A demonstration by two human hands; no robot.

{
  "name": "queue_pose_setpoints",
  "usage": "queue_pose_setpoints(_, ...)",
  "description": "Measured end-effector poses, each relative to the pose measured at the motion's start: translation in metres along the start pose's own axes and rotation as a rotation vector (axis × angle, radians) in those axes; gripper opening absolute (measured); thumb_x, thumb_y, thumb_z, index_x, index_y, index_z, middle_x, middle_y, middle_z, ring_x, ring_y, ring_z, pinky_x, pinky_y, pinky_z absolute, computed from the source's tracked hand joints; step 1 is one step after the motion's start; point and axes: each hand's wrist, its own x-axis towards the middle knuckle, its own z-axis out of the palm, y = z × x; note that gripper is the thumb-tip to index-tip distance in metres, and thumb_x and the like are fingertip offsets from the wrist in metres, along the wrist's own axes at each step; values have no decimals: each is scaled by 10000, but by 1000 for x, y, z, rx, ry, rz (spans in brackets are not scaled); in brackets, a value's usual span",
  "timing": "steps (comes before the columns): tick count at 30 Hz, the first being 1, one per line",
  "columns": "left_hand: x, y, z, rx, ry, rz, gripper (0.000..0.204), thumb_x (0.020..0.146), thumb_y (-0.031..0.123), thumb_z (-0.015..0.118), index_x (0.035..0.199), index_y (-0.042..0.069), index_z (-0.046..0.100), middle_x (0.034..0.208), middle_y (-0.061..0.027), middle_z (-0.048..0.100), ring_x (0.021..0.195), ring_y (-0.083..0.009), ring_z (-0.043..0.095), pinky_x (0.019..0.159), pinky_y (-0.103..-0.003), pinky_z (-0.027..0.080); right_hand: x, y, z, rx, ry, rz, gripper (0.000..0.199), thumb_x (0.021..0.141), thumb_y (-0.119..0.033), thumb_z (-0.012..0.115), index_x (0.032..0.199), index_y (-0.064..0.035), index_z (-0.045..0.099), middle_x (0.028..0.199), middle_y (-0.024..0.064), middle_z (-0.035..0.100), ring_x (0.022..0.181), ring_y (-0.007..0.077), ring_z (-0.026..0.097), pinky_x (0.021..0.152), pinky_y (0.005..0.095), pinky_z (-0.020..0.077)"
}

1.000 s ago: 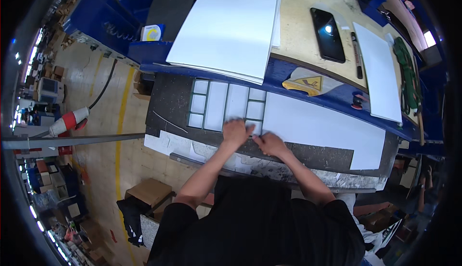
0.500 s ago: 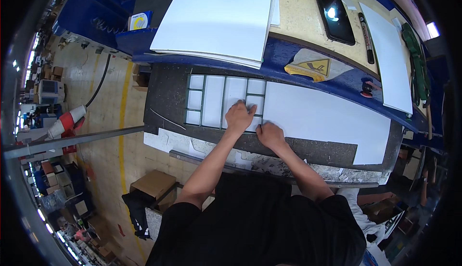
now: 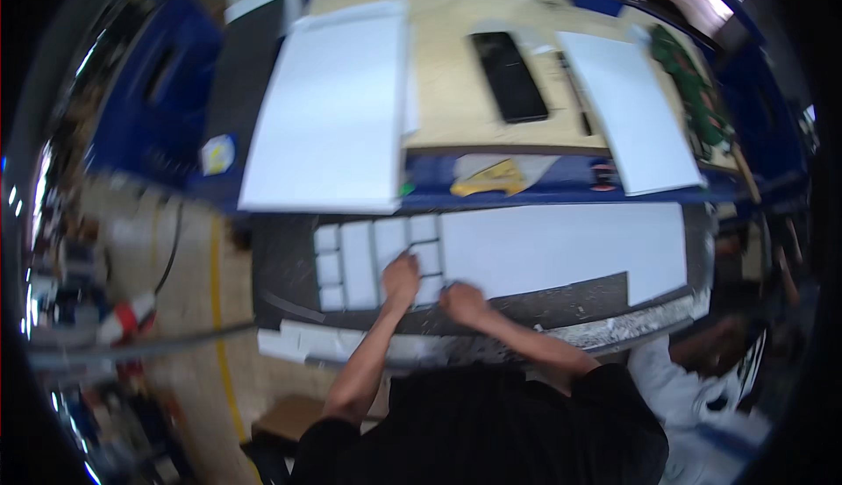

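A dark green grid frame (image 3: 340,263), divided into several cells of different sizes, lies flat over white sheet material on the dark work surface (image 3: 286,266). My left hand (image 3: 401,281) is over the frame's right half, its fingers bent and closed at a thin divider. At the frame's lower right corner is my right hand (image 3: 464,304), fingers curled in against the edge. Motion blur softens both sets of fingertips. The white sheet (image 3: 561,244) stretches rightward from the frame, with a stepped cut along its near right side.
Behind a blue ledge, a tan tabletop (image 3: 443,64) bears a white sheet stack (image 3: 329,117), a black phone (image 3: 510,77), a marker (image 3: 575,92), another white sheet (image 3: 631,112) and a green tool-like object (image 3: 688,86). Paper scraps (image 3: 605,325) line the near edge.
The view has shifted, so the bench sits lower in the picture and more of the tan tabletop shows. Both hands remain at about the same places on the grid frame.
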Motion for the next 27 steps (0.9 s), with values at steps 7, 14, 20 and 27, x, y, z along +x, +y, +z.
queue_pose_setpoints(7, 9, 11, -15, 159, -44, 105, 350, 959, 340, 454, 923, 28, 609, 777, -239, 661, 750, -430, 651, 671, -532, 513, -26, 22, -39, 294, 86, -40, 417, 943, -336, 485, 755, -7, 661, 756, 204, 652, 751, 390, 641, 728, 465, 508)
queue_pose_setpoints(14, 13, 5, -18, 174, 42, 129, 355, 953, 338, 471, 884, 17, 608, 760, -234, 662, 727, -419, 652, 657, -528, 514, -156, 148, -211, 276, 999, 456, 265, 944, -232, 484, 947, -33, 660, 800, 113, 668, 686, 209, 603, 659, 365, 487)
queue_pose_setpoints(20, 15, -5, -8, 169, 46, 131, 354, 935, 344, 484, 843, 32, 623, 768, -232, 660, 753, -417, 647, 681, -536, 501, -295, 333, -415, -1002, 1443, 602, 436, 911, -344, 576, 1255, -77, 543, 1206, 162, 592, 1170, 353, 513, 912, 504, 443)
queue_pose_setpoints(27, 32, 21, 8, 108, 19, 63, 399, 938, 372, 462, 883, 24, 649, 822, -236, 667, 801, -418, 650, 735, -518, 513, -335, 381, -493, -795, 921, 913, 423, 973, -419, 444, 1033, -26, 589, 979, 252, 639, 963, 418, 610, 768, 499, 482)
